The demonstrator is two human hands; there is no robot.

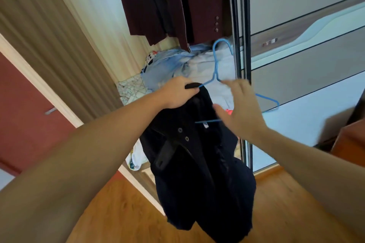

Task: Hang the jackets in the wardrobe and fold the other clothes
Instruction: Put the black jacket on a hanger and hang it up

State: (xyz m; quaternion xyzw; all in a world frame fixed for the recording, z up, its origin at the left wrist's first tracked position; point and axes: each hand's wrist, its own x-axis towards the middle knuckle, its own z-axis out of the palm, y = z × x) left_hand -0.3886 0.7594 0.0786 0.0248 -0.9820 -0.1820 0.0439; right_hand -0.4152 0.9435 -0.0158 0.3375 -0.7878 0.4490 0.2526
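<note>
Two bare hands are raised in front of an open wardrobe (pixel 242 25). A dark jacket (pixel 201 163) is held up by the left hand (pixel 178 94), whose fingers are curled round the fabric at the collar together with the left end of a blue hanger (pixel 216 65). The jacket hangs down from that grip over the wooden floor (pixel 122 213), with its snap buttons and zip turned towards the camera. The hanger's left arm is tucked into the jacket, while its hook points up and away and its right arm sticks out bare to the right. The right hand (pixel 240 107) is seen blurred just right of the jacket's collar, its fingers spread and fairly straight; nothing is gripped by it, and whether the hanger's lower bar is touched cannot be told. Farther off, dark maroon jackets (pixel 177 2) are hung inside the wardrobe, and a pile of pale blue clothes (pixel 177 63) is heaped beneath them. Sliding doors (pixel 306 45) are seen to the right, and a beige curtain (pixel 49 35) and a red door (pixel 23 114) to the left.
</note>
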